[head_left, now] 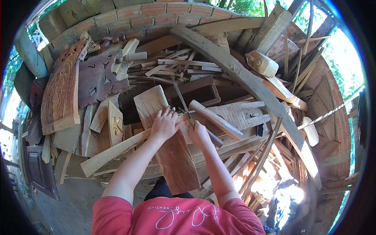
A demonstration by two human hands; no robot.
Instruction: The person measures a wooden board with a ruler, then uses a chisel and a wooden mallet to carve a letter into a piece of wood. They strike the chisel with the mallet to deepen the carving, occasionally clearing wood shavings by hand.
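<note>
My left hand lies over a long narrow wooden strip, fingers across its far side and thumb along the near side, pinning it down. Beneath the strip a wide brown board runs lengthwise from the bench toward my body. My right hand is closed around the lower end of a saw, whose long thin grey blade points away from me. The blade crosses near the strip's right end, close beside my left fingers. The saw's handle is hidden in my fist.
Right of my hands a squared wood block lies on the worn bench. Carved panels lean at the left. A heavy beam slants across the right, near a plastic jug. Scrap wood is piled behind, before a brick wall.
</note>
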